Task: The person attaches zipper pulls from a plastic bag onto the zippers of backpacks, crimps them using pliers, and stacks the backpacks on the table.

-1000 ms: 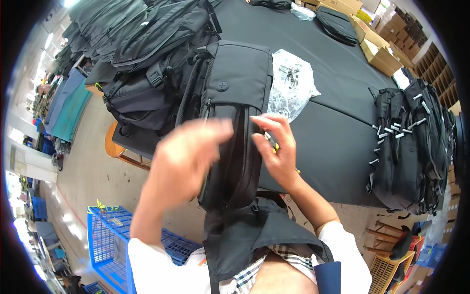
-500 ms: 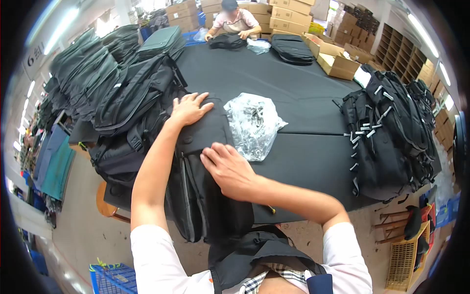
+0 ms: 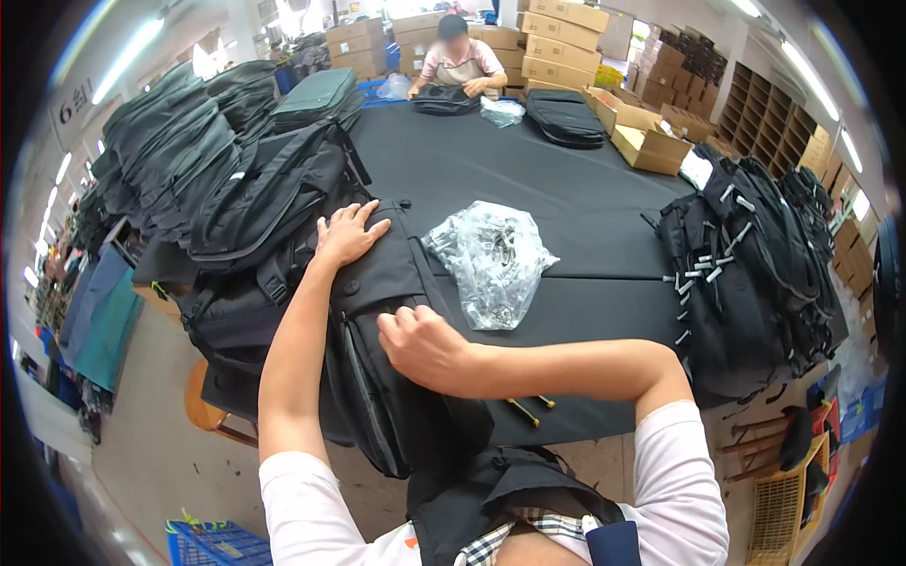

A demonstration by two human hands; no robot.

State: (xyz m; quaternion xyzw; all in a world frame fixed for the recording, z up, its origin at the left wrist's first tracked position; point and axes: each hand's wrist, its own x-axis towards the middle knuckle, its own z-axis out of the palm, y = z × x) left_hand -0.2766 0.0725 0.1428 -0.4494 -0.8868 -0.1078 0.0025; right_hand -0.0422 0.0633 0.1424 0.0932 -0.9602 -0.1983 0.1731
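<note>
Black table [image 3: 585,222] taken as landmark. At its far edge, a co-worker [image 3: 462,72] has both hands on a black bag [image 3: 444,101]; stacked cartons [image 3: 559,47] stand behind that edge. Open carton [image 3: 651,151] at the table's far right; wooden shelving [image 3: 766,111] well beyond it. Teal cloth [image 3: 99,330] hangs left of the table. Blue crate [image 3: 222,547] sits near-left of it, yellow crate [image 3: 780,514] near-right.

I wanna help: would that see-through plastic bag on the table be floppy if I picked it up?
Probably floppy: the plastic bag looks thin and crumpled. It may sag, since many small pieces show inside. It probably won't roll, lying slumped on the table.
</note>
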